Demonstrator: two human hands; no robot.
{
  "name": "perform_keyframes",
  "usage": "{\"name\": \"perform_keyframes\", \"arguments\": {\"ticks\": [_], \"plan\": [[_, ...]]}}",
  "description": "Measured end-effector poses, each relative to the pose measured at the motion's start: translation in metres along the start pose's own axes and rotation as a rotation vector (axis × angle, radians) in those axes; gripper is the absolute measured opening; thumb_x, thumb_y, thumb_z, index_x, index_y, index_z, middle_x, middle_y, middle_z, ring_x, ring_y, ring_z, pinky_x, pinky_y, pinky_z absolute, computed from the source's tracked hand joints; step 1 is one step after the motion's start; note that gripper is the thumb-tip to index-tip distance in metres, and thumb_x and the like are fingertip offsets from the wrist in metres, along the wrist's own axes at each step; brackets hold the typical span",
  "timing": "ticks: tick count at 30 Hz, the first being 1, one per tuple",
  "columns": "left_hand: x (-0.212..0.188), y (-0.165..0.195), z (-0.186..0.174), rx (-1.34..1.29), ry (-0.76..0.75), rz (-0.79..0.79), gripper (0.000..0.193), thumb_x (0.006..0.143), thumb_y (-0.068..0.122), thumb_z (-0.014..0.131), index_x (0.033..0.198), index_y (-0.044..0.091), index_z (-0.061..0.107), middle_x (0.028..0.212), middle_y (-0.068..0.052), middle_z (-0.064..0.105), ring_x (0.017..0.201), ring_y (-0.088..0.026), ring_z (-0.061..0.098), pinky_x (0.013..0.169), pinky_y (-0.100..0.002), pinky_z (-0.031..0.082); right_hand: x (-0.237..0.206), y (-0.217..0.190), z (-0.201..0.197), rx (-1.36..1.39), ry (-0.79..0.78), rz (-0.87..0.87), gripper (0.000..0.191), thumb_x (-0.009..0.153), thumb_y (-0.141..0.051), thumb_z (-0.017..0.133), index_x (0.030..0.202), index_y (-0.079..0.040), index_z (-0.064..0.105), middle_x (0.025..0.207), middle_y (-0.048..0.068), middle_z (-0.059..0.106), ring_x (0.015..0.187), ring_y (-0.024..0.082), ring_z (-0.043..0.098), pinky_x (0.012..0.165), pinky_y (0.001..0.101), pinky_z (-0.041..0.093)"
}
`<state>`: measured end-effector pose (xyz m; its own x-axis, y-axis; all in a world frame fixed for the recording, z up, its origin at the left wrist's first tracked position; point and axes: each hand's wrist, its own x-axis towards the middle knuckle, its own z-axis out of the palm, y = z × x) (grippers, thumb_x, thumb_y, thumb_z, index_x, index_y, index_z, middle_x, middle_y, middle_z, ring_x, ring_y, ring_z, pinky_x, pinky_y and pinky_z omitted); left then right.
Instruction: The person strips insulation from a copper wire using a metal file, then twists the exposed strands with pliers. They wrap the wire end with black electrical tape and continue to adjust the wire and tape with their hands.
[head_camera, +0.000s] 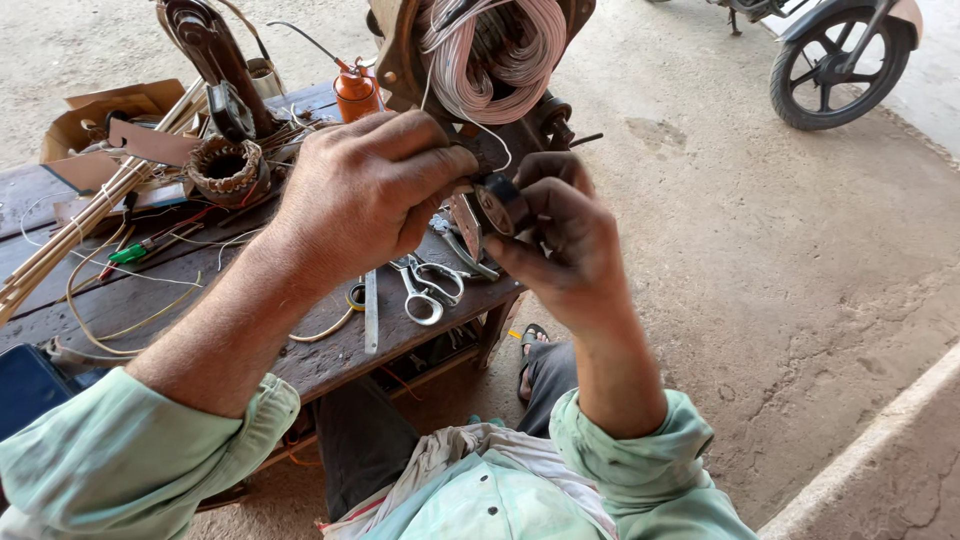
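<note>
Hands meet above the workbench (330, 360) edge: right hand (560, 245) pinches a small dark roll (502, 205), axis pointing leftward. Left hand (365, 190) closes on its near end, apparently gripping something hidden.

Two hands (365, 190) (560, 240), one scissors (425, 285), one oil can (356, 92), one wheel (838, 62).

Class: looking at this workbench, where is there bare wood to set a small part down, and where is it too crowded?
Bare planks show on the bench near its front edge, between the scissors and the left hand's forearm. The back left is crowded: stator core, cardboard box, loose wires. Both hands, right hand included, block the middle.
</note>
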<state>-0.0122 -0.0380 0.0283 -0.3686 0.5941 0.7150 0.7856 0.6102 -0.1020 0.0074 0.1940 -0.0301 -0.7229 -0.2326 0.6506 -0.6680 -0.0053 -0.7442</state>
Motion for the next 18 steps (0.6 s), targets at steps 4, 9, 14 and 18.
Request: {"name": "perform_keyframes", "arguments": {"ticks": [4,9,14,18], "plan": [[-0.004,-0.003,0.006,0.078,0.019,0.048,0.023,0.090,0.020,0.080,0.111,0.013,0.074,0.099,-0.003,0.063,0.089,-0.022,0.070,0.069,-0.037,0.058,0.019,0.003,-0.013,0.692,-0.118,0.135,0.031,0.086,-0.005,0.083,0.113,-0.002,0.068,0.113,0.007,0.061,0.085,0.007,0.058,0.063,0.0168,0.048],[-0.002,0.003,0.012,0.071,0.037,0.036,0.016,0.098,0.024,0.079,0.102,0.010,0.071,0.099,-0.005,0.063,0.085,-0.020,0.068,0.069,-0.036,0.058,0.047,0.010,-0.024,0.249,0.109,-0.151,0.008,0.101,0.006,0.068,0.106,0.000,0.069,0.088,0.005,0.062,0.061,0.005,0.051,0.050,0.0184,0.043],[0.005,0.005,0.004,0.012,0.036,-0.016,0.031,0.100,0.037,0.075,0.093,0.008,0.071,0.088,-0.005,0.062,0.076,-0.023,0.067,0.059,-0.039,0.053,0.027,0.019,-0.004,0.152,0.339,-0.122,0.014,0.101,0.007,0.064,0.106,-0.005,0.063,0.088,0.003,0.064,0.059,0.005,0.054,0.047,0.0215,0.044],[0.013,0.005,0.002,-0.035,-0.058,-0.191,0.036,0.108,0.035,0.069,0.086,0.006,0.068,0.080,-0.008,0.063,0.070,-0.027,0.066,0.058,-0.042,0.051,0.009,0.021,0.018,0.298,0.201,0.049,0.022,0.102,0.010,0.065,0.121,0.000,0.064,0.096,0.003,0.065,0.072,0.004,0.057,0.058,0.0202,0.047]]}}
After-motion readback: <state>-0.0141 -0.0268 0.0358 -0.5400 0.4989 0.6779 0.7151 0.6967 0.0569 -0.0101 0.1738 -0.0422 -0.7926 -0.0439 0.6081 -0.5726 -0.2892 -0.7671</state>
